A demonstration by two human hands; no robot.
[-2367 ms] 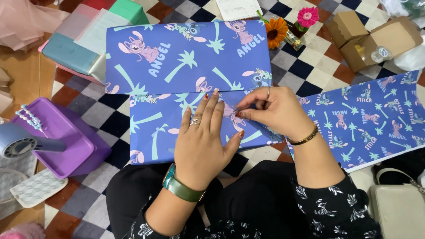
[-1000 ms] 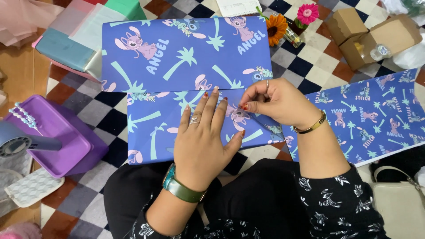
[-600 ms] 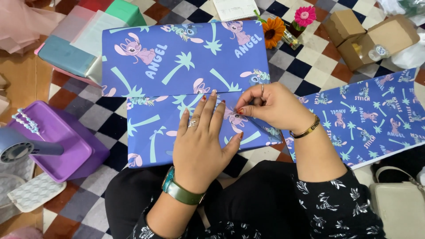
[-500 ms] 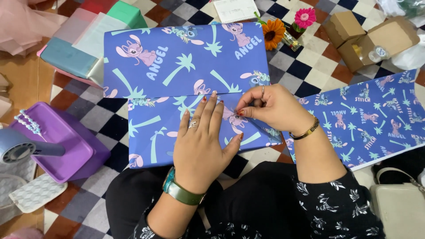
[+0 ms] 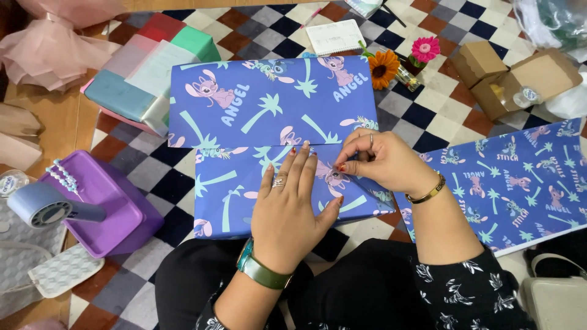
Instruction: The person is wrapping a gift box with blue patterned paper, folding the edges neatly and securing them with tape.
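A flat box wrapped in blue cartoon-print wrapping paper (image 5: 269,110) lies on the checkered floor in front of my knees. My left hand (image 5: 292,211) rests flat on the near flap of the paper, fingers spread, pressing it down. My right hand (image 5: 379,162) sits just to its right, fingertips pinched at the seam where the two paper flaps meet near the box's right end. Whether something small is between those fingertips is not visible.
A second sheet of the same blue paper (image 5: 520,183) lies at the right. A purple case (image 5: 104,205) and a tape dispenser (image 5: 46,205) sit left. Stacked pastel boxes (image 5: 143,67), brown cardboard boxes (image 5: 516,76), a notebook (image 5: 335,36) and flowers (image 5: 403,58) lie behind.
Both hands stay on the seam. My right hand's fingers have shifted slightly along the seam; the left hand keeps pressing. The view has drifted a little.
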